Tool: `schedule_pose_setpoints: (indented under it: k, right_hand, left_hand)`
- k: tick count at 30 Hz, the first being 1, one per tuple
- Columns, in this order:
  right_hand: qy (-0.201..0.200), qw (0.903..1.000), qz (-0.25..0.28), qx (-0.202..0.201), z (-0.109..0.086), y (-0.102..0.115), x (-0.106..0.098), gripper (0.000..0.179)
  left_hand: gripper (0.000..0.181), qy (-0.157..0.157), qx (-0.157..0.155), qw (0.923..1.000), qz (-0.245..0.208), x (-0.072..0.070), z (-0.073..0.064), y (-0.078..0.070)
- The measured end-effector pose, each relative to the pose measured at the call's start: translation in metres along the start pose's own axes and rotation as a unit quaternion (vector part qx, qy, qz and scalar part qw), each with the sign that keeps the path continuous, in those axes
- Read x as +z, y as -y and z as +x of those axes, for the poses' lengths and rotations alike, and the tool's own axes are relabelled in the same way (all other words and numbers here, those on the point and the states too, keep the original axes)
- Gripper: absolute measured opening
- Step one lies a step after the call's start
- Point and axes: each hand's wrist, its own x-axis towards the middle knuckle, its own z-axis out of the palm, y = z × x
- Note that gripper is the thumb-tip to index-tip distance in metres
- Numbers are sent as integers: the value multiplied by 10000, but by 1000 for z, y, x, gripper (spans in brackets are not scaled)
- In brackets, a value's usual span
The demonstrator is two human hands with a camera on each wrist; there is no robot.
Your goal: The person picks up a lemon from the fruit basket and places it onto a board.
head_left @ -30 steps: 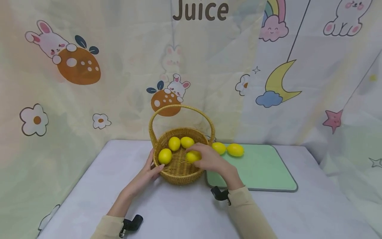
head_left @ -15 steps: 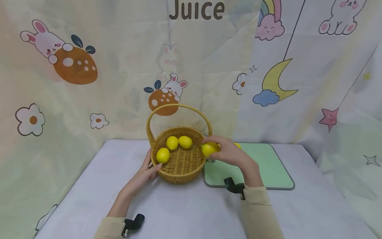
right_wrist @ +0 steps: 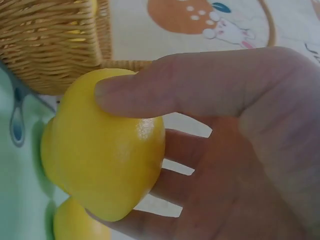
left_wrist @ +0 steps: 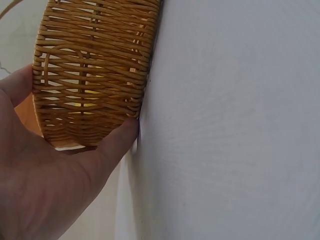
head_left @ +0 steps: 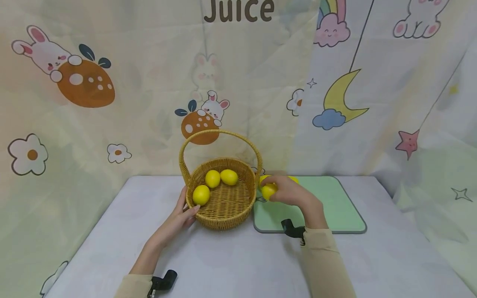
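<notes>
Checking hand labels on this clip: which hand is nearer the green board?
Right. The right hand is over the green board, holding a lemon; the left hand holds the wicker basket on its side away from the board.

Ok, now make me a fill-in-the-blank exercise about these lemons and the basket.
1. The left hand holds the side of the wicker ____.
2. The lemon in the right hand is ____ in colour.
3. In the head view, ____ lemons show inside the basket.
4. The rectangular board has a gray edge and a ____ surface.

Missing words: basket; yellow; three; green.
</notes>
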Motion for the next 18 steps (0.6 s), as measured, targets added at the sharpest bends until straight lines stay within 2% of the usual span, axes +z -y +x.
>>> schedule_pose_setpoints:
  k: [2,4,10,18]
  right_hand:
    - [158,9993,-49,322,1,-2,3,50]
    - [257,9988,-69,421,3,-4,6,51]
    - [398,9987,-174,275,9,-11,18,51]
    - [292,9986,-372,255,15,-15,31,49]
  left_hand:
    - [86,20,37,10000,-25,0,-1,1]
    - [86,13,56,10000,-57,0,-1,1]
    - [86,-10,50,9999,-122,-1,-3,1]
    - [86,-15,52,9999,-143,1,-2,1]
